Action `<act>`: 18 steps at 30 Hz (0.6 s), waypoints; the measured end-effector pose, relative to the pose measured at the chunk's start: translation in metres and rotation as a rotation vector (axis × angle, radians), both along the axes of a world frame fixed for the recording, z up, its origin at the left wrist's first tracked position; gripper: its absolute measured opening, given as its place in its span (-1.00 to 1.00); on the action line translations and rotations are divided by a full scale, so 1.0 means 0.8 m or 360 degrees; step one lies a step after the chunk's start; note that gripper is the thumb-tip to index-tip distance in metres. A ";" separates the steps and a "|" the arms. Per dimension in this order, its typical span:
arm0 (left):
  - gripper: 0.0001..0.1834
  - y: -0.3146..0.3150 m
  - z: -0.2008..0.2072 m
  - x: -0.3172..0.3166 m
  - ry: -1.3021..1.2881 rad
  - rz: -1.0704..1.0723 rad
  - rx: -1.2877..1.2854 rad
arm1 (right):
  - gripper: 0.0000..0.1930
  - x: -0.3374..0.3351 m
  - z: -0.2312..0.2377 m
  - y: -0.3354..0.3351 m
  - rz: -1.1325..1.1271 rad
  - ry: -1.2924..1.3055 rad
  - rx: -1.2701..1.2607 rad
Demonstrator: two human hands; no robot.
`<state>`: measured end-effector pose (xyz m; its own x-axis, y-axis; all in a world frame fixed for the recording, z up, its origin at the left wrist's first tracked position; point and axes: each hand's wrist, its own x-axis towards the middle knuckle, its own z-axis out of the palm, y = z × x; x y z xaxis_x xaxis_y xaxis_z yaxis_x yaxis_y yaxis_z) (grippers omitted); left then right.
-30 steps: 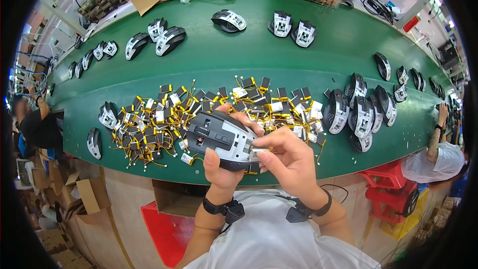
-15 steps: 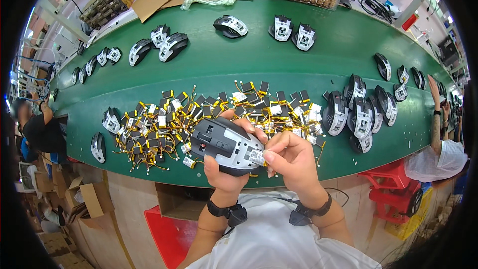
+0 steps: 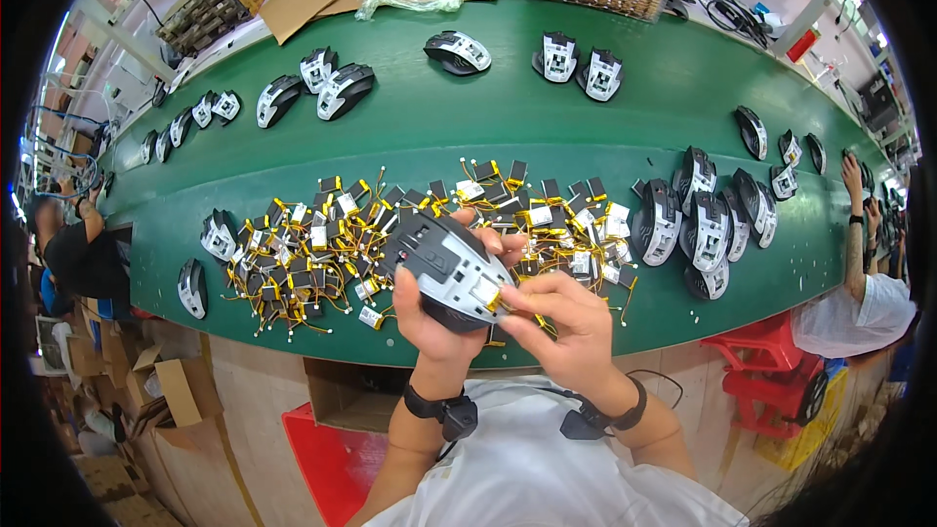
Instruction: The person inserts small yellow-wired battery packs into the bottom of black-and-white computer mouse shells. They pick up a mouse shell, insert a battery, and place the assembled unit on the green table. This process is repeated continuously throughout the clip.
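Note:
My left hand (image 3: 439, 327) is wrapped round a black and silver-white computer mouse (image 3: 441, 262), tilted above the bench with its open shell facing up. A small flat battery (image 3: 485, 289), pale with a yellow end, lies at the cutout in the shell. My right hand (image 3: 566, 327) is closed at that end, thumb and index finger touching the battery; thin wires show beneath the fingers. Behind and beside the mouse spreads a pile of batteries (image 3: 293, 263) with yellow ends and wires.
Several mice (image 3: 708, 224) cluster right of the pile; two more (image 3: 192, 289) stand left. Others line the green far strip (image 3: 390, 127). A person's arm (image 3: 855, 224) reaches in at far right, another person (image 3: 83, 254) sits far left. A red bin (image 3: 327, 464) is below the bench.
The battery has gone from between my right fingers down onto the mouse's cutout. The mouse has tilted and shifted slightly. Mice on the far strip have slid a little to the right.

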<state>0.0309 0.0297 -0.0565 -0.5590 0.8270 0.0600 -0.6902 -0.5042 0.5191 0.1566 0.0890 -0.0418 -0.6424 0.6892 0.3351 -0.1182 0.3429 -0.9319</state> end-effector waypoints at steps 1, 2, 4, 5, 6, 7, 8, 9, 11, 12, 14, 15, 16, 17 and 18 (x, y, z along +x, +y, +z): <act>-0.05 -0.001 -0.004 -0.002 0.0079 -0.0006 -0.0016 | -0.79 -0.001 -0.006 -0.001 -0.0075 0.0042 0.0069; -0.05 -0.002 -0.006 -0.001 0.0159 -0.0012 -0.0036 | -0.81 0.000 -0.006 0.000 -0.0073 0.0070 -0.0016; -0.06 -0.002 -0.004 -0.001 0.0145 -0.0088 -0.0003 | -0.83 0.001 -0.006 0.006 -0.0071 0.0124 -0.0189; -0.06 -0.004 -0.006 -0.005 0.0124 -0.0159 -0.0001 | -0.84 0.000 -0.003 0.008 -0.0046 0.0095 -0.0196; -0.06 -0.005 -0.007 -0.008 0.0103 -0.0231 0.0000 | -0.84 -0.001 -0.001 0.012 -0.0031 0.0063 -0.0078; -0.07 -0.004 -0.010 -0.009 0.0109 -0.0282 0.0029 | -0.84 -0.002 0.000 0.016 -0.0016 0.0031 0.0041; -0.07 -0.003 -0.011 -0.007 0.0093 -0.0299 0.0030 | -0.84 -0.001 0.003 0.020 0.0003 -0.0002 0.0160; -0.08 -0.001 -0.011 -0.004 0.0078 -0.0316 0.0031 | -0.83 -0.001 0.005 0.021 -0.0020 0.0026 0.0254; -0.10 0.001 -0.011 -0.004 0.0056 -0.0361 0.0103 | -0.82 -0.005 0.008 0.019 -0.0070 0.0078 0.0443; -0.10 0.002 -0.010 -0.004 0.0035 -0.0339 0.0107 | -0.82 -0.007 0.007 0.016 -0.0113 0.0069 0.0482; -0.10 0.003 -0.006 -0.002 0.0000 -0.0282 0.0119 | -0.81 -0.009 0.005 0.012 -0.0186 0.0060 0.0565; -0.10 0.003 -0.008 -0.003 0.0001 -0.0238 0.0121 | -0.80 -0.009 0.008 0.012 -0.0193 0.0040 0.0586; -0.11 0.002 -0.010 -0.004 -0.0020 -0.0226 0.0119 | -0.79 -0.009 0.012 0.013 -0.0199 0.0020 0.0606; -0.11 0.002 -0.012 -0.005 -0.0042 -0.0223 0.0110 | -0.79 -0.008 0.014 0.012 -0.0214 -0.0003 0.0621; -0.11 0.001 -0.013 -0.005 -0.0065 -0.0220 0.0102 | -0.78 -0.008 0.012 0.013 -0.0233 0.0023 0.0655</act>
<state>0.0268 0.0306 -0.0668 -0.4433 0.8914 0.0946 -0.7750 -0.4341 0.4593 0.1506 0.0991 -0.0322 -0.5410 0.5801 0.6089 -0.0525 0.6993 -0.7129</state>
